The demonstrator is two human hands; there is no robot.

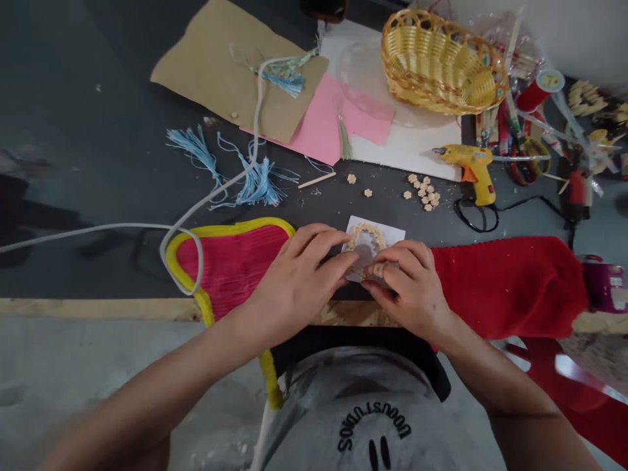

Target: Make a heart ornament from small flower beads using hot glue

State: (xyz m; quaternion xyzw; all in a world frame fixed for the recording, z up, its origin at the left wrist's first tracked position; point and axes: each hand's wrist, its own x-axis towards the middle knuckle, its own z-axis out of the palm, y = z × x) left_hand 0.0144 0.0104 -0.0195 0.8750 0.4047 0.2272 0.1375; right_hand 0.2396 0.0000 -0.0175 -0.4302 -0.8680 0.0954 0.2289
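Observation:
A ring of small wooden flowers [369, 229] lies on a white card [392, 234] near the table's front edge. My left hand [307, 278] has its fingers bent and closed at the left side of the ring, steadying it on the card. At the ring's near side, my right hand [412, 284] is pinched; its fingertips hide whatever small piece is between them. Loose wooden flowers [426, 191] sit in a cluster beyond the card, and a single wooden flower [352, 178] lies farther left.
Behind are a yellow glue gun [473, 170], a wicker basket [444, 65], blue tassels [260, 183], pink paper [318, 124] and brown paper [230, 65]. A white cable [216, 190] crosses the left side. Red cloth [510, 284] and a yellow-edged pink piece [230, 261] flank my hands.

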